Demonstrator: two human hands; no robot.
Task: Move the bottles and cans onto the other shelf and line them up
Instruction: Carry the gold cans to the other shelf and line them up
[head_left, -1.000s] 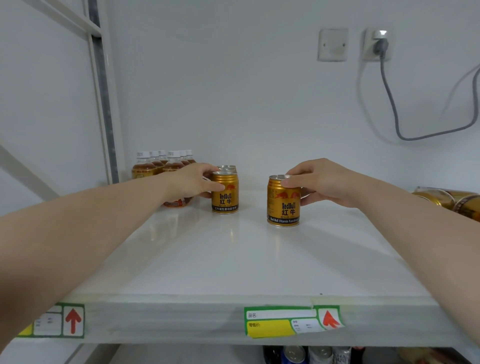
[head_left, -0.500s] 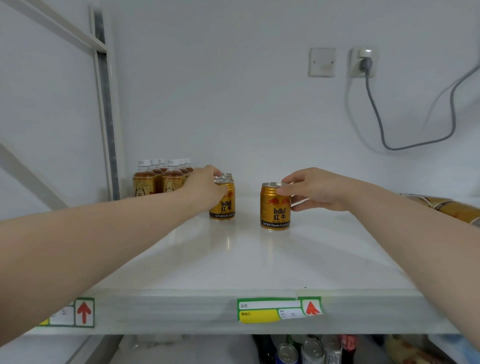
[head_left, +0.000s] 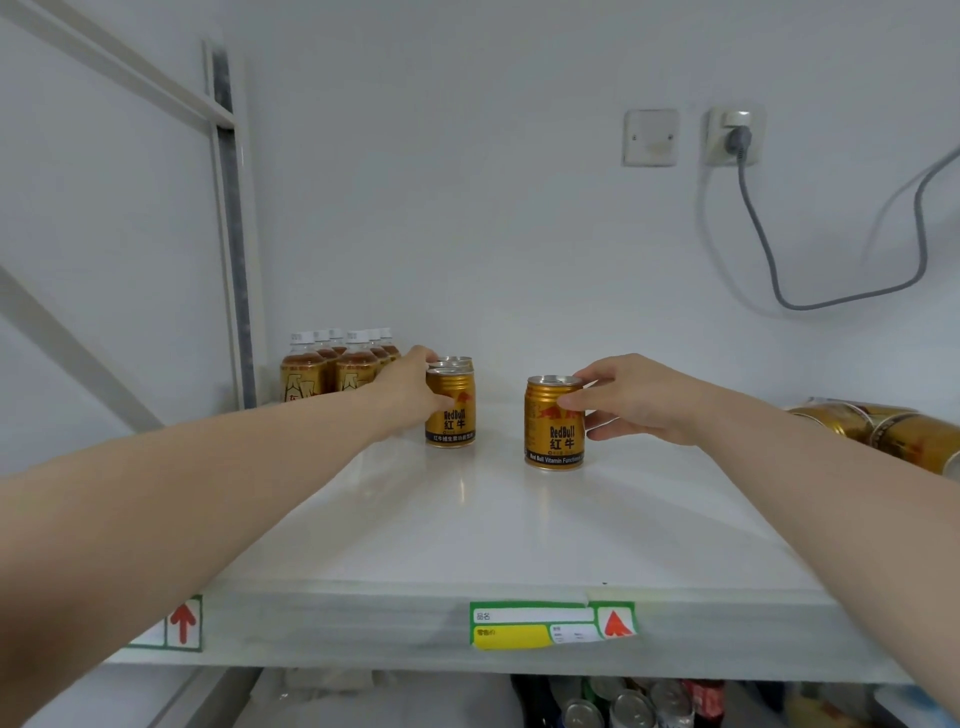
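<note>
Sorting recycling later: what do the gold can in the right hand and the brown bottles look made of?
Gold can: likely metal, glossy printed gold, silvery lid with rim. Brown bottles: probably clear plastic: brown liquid shows through, white screw caps.

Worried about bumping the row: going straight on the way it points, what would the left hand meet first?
The left hand grips the left gold can; straight on, they would probably meet the rear can just behind it; gap unclear.
</note>
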